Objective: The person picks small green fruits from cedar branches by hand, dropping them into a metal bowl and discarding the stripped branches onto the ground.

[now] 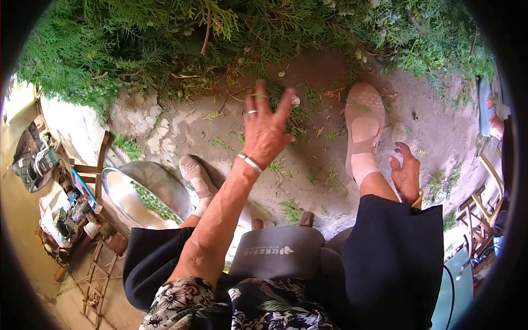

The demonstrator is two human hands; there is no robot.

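Note:
My left hand (267,135), wearing a ring and a bracelet, reaches forward over the ground with its fingers spread and nothing visibly held. Just beyond and beside its fingertips lie small loose green sprigs (298,122). A large heap of green conifer branches (220,38) spreads across the far side, close ahead of this hand. Beside my right lower leg is my right hand (406,173), its fingers loosely bent and apart, with no object seen in it. A wide metal basin (168,179) stands tilted at the left, with small green pieces (154,203) inside.
My shoes (364,102) rest on the dirt ground (187,126), around a low grey seat (278,250). Wooden frames and cluttered items (69,220) stand at the left. More wooden pieces (478,220) are at the right, and part of another person (495,126) shows at the right edge.

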